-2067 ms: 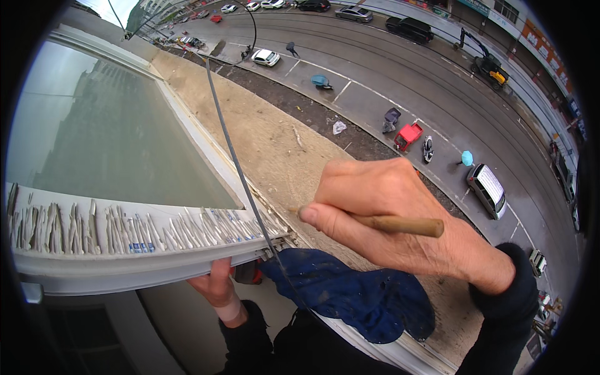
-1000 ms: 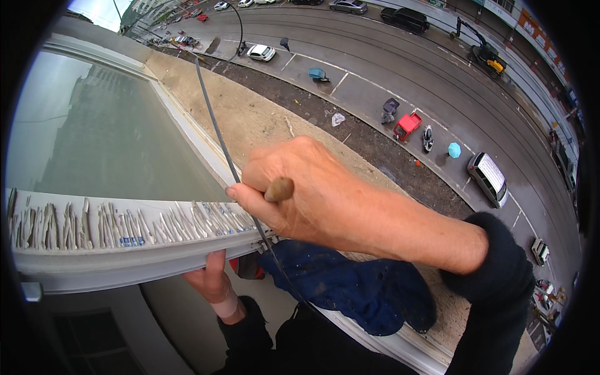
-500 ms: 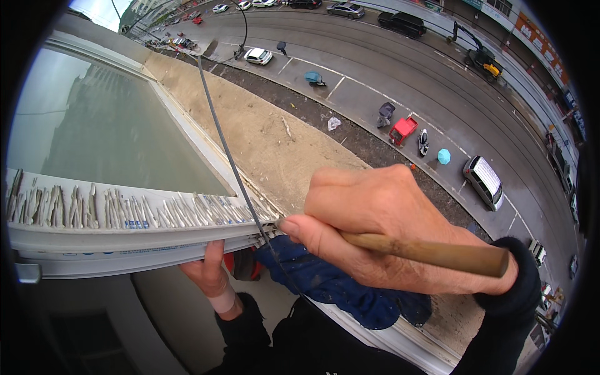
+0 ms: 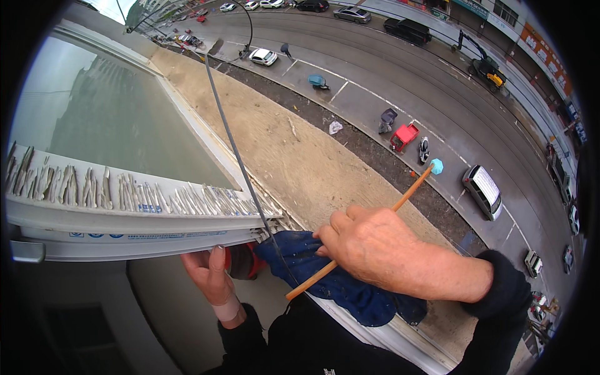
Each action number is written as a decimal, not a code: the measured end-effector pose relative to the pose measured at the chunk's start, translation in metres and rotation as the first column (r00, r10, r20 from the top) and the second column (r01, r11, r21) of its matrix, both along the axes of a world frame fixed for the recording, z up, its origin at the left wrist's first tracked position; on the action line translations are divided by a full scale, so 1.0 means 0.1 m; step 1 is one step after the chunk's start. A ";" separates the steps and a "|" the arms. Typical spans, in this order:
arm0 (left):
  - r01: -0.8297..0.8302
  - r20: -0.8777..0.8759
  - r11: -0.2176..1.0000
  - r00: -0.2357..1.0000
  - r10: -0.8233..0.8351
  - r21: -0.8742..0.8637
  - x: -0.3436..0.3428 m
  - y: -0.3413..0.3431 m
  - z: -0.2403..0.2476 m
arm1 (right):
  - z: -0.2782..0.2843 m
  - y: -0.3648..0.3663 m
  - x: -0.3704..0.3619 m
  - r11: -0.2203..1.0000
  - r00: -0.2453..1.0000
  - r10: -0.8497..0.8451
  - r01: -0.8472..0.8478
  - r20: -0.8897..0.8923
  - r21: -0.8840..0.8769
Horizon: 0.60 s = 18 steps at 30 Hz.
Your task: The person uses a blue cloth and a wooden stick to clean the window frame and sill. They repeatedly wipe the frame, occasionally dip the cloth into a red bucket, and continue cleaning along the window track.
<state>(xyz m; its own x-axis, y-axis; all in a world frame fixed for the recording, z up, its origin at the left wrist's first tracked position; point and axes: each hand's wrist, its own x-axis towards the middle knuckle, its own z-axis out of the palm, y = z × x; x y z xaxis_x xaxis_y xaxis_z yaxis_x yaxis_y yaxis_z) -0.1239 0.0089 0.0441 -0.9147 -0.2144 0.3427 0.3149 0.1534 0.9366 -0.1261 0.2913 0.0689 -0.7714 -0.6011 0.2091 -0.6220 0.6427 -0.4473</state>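
My right hand is closed round a thin wooden stick, which slants over the outer ledge. One end points toward the street, the other back toward my body. My left hand is just below the lower edge of an opened white window sash, its visible fingers apart; some fingertips are hidden. Beside it is a red and dark object, partly covered and hard to identify. Dried, ragged strips of whitish sealant line the sash along the glass. A dark blue cloth drapes over the sill beneath my right hand.
A black cable runs diagonally across the ledge and past the sash corner. Beyond the sandy-coloured ledge is a drop to a street with parked cars, a red three-wheeler and an excavator. A metal handle juts out at left.
My right hand has moved down and back from the sash corner, and the stick has swung to point outward. My left thumb has slipped from the sash face to below its edge.
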 end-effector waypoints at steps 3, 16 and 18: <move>-0.002 0.111 1.000 0.994 0.000 0.017 0.12 -0.06 -0.13 | -0.09 -0.13 -0.02 0.991 0.999 0.033 -0.033 0.006 0.131; 0.063 0.289 0.985 0.951 -0.108 0.161 0.48 0.22 -0.40 | -0.04 0.00 -0.23 0.941 0.970 -0.241 0.225 -0.036 -0.253; 0.077 0.314 0.978 0.940 -0.137 0.194 0.49 0.25 -0.40 | 0.07 0.18 -0.28 0.870 0.969 -0.240 0.240 0.055 -0.430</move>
